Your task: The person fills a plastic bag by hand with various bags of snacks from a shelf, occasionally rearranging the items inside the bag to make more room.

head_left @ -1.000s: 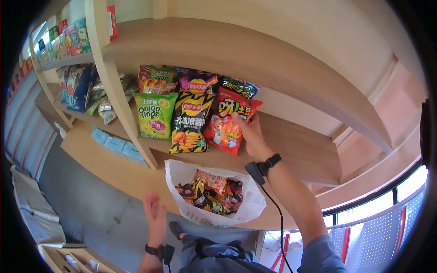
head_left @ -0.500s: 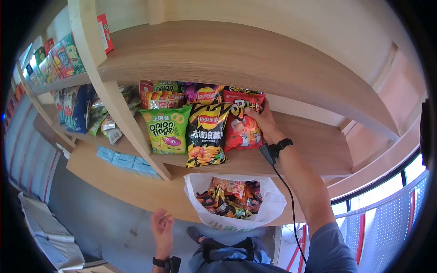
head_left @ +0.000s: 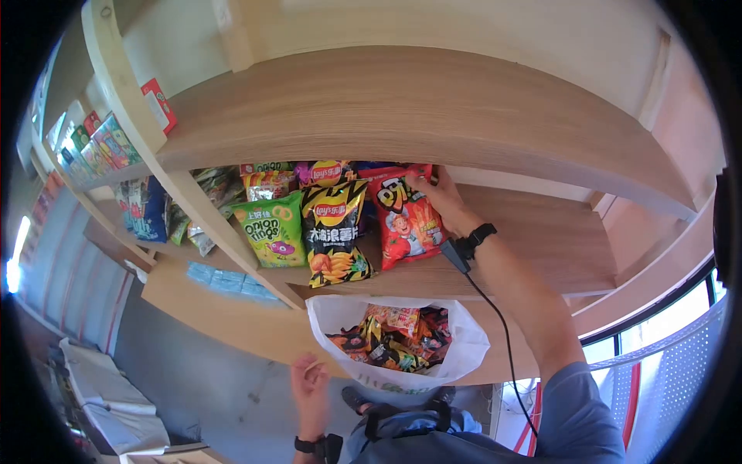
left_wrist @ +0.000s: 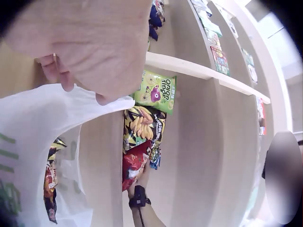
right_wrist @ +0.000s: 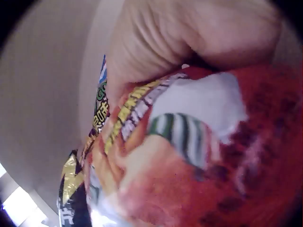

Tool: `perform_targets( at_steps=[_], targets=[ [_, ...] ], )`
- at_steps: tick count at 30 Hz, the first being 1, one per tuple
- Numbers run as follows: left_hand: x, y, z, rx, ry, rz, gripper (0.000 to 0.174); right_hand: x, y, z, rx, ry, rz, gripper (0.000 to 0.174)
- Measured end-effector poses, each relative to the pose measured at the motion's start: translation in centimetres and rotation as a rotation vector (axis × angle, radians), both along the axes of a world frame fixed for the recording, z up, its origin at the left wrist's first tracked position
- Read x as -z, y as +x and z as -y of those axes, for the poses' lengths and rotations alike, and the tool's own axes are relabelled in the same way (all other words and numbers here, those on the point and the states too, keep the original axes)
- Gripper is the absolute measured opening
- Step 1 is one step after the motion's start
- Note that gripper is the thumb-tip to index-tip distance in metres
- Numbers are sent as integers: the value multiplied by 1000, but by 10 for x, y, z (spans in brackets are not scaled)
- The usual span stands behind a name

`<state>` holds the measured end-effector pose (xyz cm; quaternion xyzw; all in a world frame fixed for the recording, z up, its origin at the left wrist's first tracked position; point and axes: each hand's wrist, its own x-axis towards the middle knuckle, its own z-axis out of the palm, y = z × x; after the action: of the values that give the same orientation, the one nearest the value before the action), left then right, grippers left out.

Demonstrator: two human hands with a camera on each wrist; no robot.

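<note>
My right hand (head_left: 440, 203) grips a red bag of potato snacks (head_left: 403, 224) by its upper right edge, thumb on the front. The bag stands at the front of the middle shelf, its top leaning slightly left. In the right wrist view, the red bag (right_wrist: 189, 156) fills much of the picture below the hand (right_wrist: 189, 38). Just left of it stands a black Lay's chip bag (head_left: 334, 232), then a green onion rings bag (head_left: 270, 232). My left hand (head_left: 311, 383) hangs with loosely bent fingers beside a white plastic bag (head_left: 464, 352), holding nothing.
Several small snack packets (head_left: 398, 340) lie inside the plastic bag, below the shelf front. More chip bags (head_left: 267, 184) stand behind the front row. A wooden upright (head_left: 224, 224) divides the shelf on the left, and another shelf board (head_left: 402, 100) runs above.
My right hand has turned the red bag from leaning right to leaning slightly left. My left hand has moved right, closer to the plastic bag. The head view has shifted.
</note>
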<state>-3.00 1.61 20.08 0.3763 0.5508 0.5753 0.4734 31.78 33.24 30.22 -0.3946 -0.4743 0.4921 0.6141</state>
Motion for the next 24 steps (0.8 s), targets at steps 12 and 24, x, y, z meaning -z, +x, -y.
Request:
perform_targets(
  at_steps=[12, 24],
  targets=[
    [13, 19, 58, -166, -81, -79, 40, 15, 6, -59, 304, 282, 238, 30],
    [19, 16, 38, 3, -39, -135, 38, -25, 82, 73, 129, 67, -60, 19]
  ],
)
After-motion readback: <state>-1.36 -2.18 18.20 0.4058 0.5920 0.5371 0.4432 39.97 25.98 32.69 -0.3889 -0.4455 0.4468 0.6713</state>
